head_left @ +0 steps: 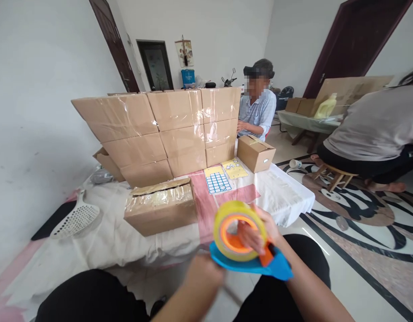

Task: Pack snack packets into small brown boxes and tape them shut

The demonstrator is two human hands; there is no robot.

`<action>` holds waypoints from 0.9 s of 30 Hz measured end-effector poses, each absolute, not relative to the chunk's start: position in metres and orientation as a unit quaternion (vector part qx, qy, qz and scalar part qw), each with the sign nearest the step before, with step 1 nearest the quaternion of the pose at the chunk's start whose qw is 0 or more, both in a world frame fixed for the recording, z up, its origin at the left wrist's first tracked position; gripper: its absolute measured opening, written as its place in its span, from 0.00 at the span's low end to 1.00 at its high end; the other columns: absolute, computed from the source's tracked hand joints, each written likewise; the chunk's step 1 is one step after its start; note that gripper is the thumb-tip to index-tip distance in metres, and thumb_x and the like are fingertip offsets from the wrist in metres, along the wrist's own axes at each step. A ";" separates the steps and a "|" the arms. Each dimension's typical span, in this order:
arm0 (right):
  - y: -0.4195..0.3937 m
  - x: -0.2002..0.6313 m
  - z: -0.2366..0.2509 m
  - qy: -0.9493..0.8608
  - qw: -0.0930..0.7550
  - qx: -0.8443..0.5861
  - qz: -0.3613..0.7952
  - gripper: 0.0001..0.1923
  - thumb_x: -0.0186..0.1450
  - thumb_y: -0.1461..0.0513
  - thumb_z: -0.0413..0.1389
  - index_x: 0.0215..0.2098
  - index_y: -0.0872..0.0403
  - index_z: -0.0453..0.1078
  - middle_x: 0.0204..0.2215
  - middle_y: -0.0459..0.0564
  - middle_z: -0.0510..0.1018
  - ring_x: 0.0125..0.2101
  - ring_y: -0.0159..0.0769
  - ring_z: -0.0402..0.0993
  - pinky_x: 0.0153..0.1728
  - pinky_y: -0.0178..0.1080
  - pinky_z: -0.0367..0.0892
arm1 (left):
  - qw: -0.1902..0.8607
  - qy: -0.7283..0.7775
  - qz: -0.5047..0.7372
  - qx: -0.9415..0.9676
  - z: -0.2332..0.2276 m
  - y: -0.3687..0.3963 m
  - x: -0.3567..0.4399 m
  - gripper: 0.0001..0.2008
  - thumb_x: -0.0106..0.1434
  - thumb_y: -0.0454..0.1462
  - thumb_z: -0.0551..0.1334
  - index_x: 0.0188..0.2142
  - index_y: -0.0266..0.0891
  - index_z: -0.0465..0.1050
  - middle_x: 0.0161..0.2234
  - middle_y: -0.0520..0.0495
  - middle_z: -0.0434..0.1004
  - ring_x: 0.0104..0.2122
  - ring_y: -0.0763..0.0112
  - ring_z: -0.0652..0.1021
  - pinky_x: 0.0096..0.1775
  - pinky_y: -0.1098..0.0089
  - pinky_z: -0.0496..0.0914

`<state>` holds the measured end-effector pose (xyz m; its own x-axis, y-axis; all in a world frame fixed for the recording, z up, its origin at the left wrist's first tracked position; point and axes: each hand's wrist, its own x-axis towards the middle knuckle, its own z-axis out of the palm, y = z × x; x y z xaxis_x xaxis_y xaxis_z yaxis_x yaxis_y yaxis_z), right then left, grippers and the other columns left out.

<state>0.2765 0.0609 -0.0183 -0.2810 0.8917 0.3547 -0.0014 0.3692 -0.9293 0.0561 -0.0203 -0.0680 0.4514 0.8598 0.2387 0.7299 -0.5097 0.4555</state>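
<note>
Above my knees is a tape dispenser (283,266) with a blue body and an orange hub, loaded with a wide yellowish roll of tape (223,214). My right hand (268,223) grips it from behind, and some fingers show through the ring of the roll. Close by the dispenser's left end, my left hand (204,270) is smeared by motion. Its fingers are hidden, so I cannot tell whether it touches the dispenser. Just beyond, a taped cardboard box (166,214) with slightly raised top flaps lies on the cloth-covered table (112,237).
Stacked cardboard boxes (179,129) form a wall across the table. Yellow printed sheets (218,181) and another box (256,154) are at its right. A white perforated scoop (75,219) lies left. One person (260,107) sits behind the boxes, another (370,120) sits right.
</note>
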 end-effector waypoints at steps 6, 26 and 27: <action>0.103 0.301 -0.036 -0.571 0.559 -0.348 0.490 0.30 0.69 0.37 0.49 0.33 0.53 0.76 0.23 0.55 0.79 0.24 0.45 0.77 0.29 0.46 0.74 | -0.002 0.469 0.315 0.825 -0.043 -0.003 -0.015 0.13 0.73 0.35 0.54 0.40 0.42 0.79 0.30 0.50 0.82 0.27 0.71 0.79 0.31 0.73 0.68; 0.075 0.239 -0.046 -0.844 0.379 -0.256 0.281 0.16 0.66 0.50 0.59 0.46 0.51 0.69 0.39 0.50 0.74 0.36 0.38 0.71 0.36 0.39 0.67 | -0.041 0.376 0.414 0.828 -0.039 -0.009 -0.013 0.11 0.75 0.35 0.54 0.49 0.43 0.75 0.32 0.56 0.83 0.24 0.76 0.78 0.29 0.74 0.70; 0.064 0.229 -0.046 -0.857 0.353 -0.223 0.303 0.14 0.65 0.52 0.61 0.45 0.51 0.70 0.37 0.49 0.74 0.34 0.36 0.71 0.34 0.37 0.66 | -0.041 0.374 0.420 0.826 -0.040 -0.009 -0.011 0.11 0.75 0.36 0.54 0.50 0.44 0.74 0.33 0.57 0.84 0.25 0.76 0.79 0.30 0.74 0.71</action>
<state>0.2293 0.0638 -0.0458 -0.6521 0.5954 0.4693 0.1685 0.7173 -0.6760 -0.0114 -0.0090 -0.0401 0.3673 0.5836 0.7242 0.6520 -0.7169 0.2470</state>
